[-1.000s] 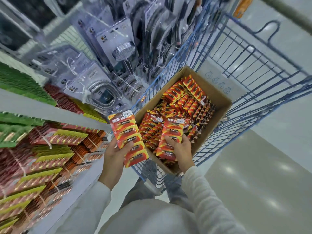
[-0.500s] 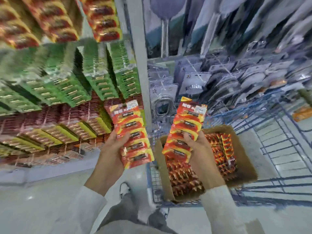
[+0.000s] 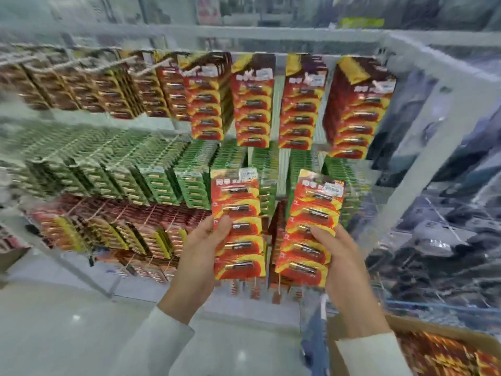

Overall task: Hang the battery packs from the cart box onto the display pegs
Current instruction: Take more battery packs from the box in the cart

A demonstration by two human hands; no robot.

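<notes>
The left hand (image 3: 202, 256) holds a bunch of red and yellow battery packs (image 3: 238, 226). Its fingers (image 3: 222, 226) are curled round the left edge of the bunch, with the thumb on the front. The other fingers are behind the packs and cannot be seen. This bunch stands almost straight up.

The right hand (image 3: 344, 264) holds a second bunch of battery packs (image 3: 311, 226) in the same way, with its thumb pressed on the front, on the right side. This bunch tips a little, so its top leans to the right. The two bunches are side by side, close but not touching.

Both bunches are held up in front of the display. Behind them hang rows of green packs (image 3: 162, 172). Above those, more red and yellow packs (image 3: 252, 104) hang on the display pegs (image 3: 151, 67), and the two bunches are well below that top row. Lower down on the left there are darker red and yellow packs (image 3: 135, 232).

In the bottom right corner is the brown cardboard cart box (image 3: 406, 325), and many more battery packs (image 3: 447, 354) lie inside it. Both arms wear white sleeves (image 3: 168, 340). The shiny pale floor (image 3: 67, 321) is at the bottom left. A grey shelf post (image 3: 423, 137) stands to the right of the pegs. The picture is blurry, so the small words on the packs cannot be read.
</notes>
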